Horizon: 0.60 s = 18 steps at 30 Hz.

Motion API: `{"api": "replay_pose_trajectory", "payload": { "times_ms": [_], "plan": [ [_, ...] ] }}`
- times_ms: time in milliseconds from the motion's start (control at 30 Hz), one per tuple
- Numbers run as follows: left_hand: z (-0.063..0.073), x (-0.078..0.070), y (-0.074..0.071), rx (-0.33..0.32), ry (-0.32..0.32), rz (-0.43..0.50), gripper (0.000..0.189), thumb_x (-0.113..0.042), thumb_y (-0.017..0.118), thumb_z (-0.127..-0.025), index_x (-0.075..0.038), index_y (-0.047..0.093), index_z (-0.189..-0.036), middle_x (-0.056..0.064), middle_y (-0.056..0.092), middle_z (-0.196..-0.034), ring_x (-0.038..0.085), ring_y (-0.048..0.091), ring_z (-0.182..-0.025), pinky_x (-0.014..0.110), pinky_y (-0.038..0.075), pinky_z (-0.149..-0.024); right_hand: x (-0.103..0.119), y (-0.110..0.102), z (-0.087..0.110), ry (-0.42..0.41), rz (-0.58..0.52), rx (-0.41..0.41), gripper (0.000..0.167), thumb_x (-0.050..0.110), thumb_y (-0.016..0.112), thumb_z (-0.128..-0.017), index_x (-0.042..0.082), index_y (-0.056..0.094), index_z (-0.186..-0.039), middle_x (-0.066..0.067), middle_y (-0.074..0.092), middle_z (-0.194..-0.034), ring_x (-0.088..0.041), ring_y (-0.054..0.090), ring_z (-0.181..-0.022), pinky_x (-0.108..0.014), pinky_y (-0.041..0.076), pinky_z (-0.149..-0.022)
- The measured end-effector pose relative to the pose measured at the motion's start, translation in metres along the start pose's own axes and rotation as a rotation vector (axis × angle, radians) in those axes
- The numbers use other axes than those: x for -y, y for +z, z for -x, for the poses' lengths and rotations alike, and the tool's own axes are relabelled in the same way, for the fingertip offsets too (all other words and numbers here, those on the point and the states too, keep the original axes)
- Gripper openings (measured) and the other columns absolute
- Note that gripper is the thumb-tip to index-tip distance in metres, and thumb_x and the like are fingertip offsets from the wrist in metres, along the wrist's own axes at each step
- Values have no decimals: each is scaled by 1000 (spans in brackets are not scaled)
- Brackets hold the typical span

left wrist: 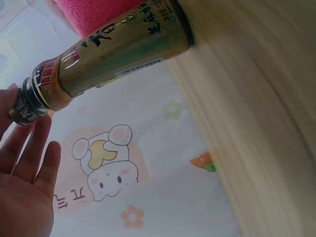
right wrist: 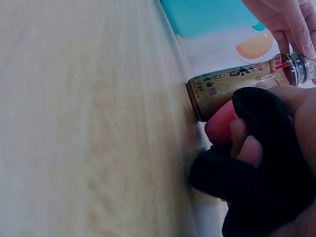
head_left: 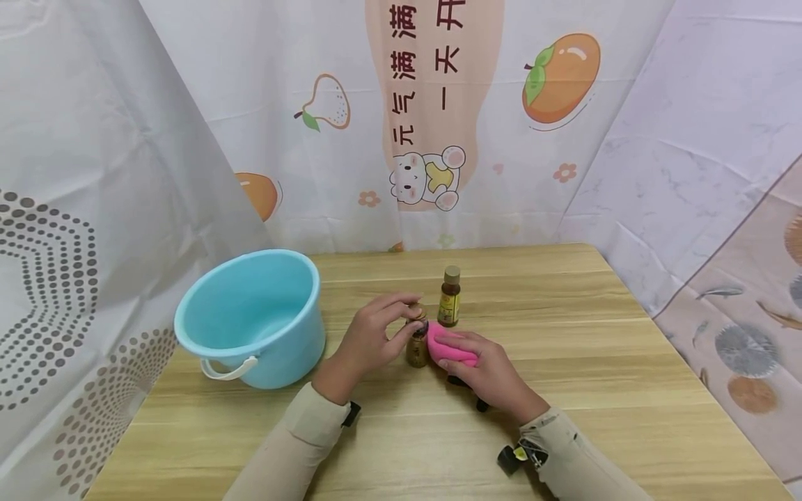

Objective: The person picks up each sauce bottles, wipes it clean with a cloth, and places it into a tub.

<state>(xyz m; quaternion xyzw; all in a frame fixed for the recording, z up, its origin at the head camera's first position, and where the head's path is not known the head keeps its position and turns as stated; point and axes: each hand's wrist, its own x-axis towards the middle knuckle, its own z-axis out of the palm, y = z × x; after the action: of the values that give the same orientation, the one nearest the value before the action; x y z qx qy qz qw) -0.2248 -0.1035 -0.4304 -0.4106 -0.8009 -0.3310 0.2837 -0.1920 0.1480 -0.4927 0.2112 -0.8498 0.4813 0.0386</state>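
- Bottle between hands: probably stiff, slippery glass; neck seems good for holding.
- Left hand pinches its cap.
- Right hand grips soft-looking pink cloth.

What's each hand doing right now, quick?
Left hand: closed, pinching the gold bottle by its cap.
Right hand: closed, holding the pink cloth.

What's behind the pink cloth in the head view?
Behind the cloth, a capped bottle stands upright on the table. Whatever else the cloth and right hand cover cannot be seen.
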Motion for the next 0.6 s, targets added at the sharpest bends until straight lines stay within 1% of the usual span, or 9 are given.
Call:
{"api": "replay_pose_trajectory", "payload": {
  "times_ms": [133, 333, 467, 600],
  "plan": [
    [0, -1, 0, 12, -5, 22, 12, -14, 76, -95, -7, 75, -105, 7, 74, -124, 17, 71, -115, 31, 57, -102, 0, 1, 0, 8, -7, -7, 38, 35, 80, -92, 35, 72, -129, 7, 63, -141, -19, 61, -131, -26, 58, -97],
    [0, -2, -1, 13, -11, 17, 12, -14, 77, -95, -7, 76, -105, 7, 74, -123, 17, 72, -114, 31, 57, -101, 2, 1, 1, 15, -36, -30, 36, 38, 79, -92, 37, 73, -127, 6, 63, -141, -20, 63, -127, -24, 59, -93],
    [0, -2, -1, 14, -14, 21, 12, -14, 77, -94, -8, 76, -104, 7, 74, -122, 16, 72, -113, 30, 58, -101, 4, 2, 1, -5, -63, -54, 38, 39, 79, -92, 36, 72, -129, 4, 63, -142, -21, 62, -128, -26, 58, -95],
    [-1, -1, -1, 16, -18, 24, 12, -15, 77, -94, -9, 76, -104, 5, 74, -123, 15, 72, -114, 29, 57, -101, 6, 1, 2, -34, -102, -74, 40, 37, 79, -92, 34, 71, -132, 1, 62, -143, -23, 63, -127, -26, 59, -93]
  ]
}}
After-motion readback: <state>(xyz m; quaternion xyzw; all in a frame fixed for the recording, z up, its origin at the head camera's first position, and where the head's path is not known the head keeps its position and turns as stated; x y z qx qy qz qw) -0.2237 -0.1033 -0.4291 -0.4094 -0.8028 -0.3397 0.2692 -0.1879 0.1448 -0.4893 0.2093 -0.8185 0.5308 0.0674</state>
